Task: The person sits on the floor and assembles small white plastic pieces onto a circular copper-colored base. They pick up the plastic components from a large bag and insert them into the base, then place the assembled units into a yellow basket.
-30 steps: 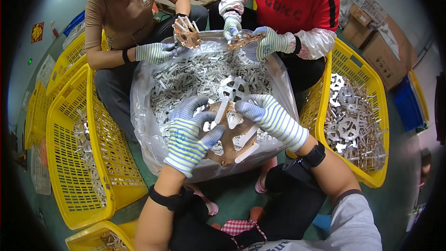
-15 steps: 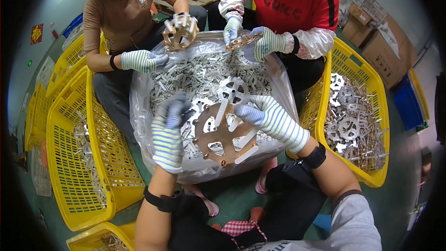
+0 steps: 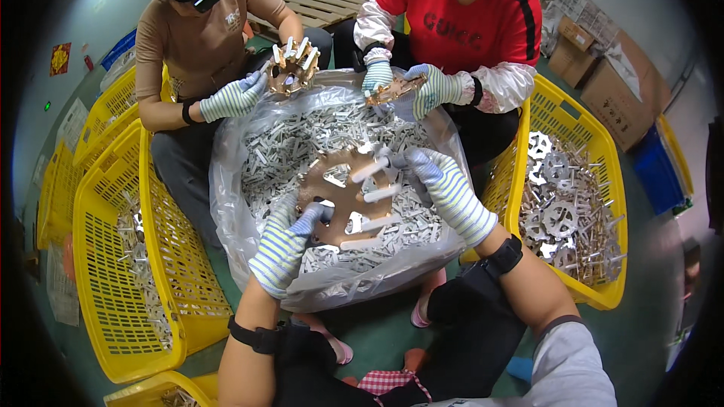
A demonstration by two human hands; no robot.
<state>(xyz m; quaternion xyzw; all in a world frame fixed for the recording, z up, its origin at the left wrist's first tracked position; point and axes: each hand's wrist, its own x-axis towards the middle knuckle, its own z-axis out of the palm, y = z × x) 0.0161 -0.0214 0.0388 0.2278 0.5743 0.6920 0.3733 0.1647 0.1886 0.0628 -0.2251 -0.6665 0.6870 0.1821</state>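
Both gloved hands, left hand [image 3: 286, 241] and right hand [image 3: 445, 188], grip a copper star-wheel [image 3: 343, 200] over a plastic-lined bin [image 3: 226, 181]; green floor [image 3: 377, 324], yellow crates [image 3: 113, 271] around

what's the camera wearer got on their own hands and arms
Both the left hand and the right hand wear knitted gloves striped in blue, white and pale green, with ribbed cuffs. A black band circles the left forearm and another black band the right. A grey sleeve covers the right upper arm.
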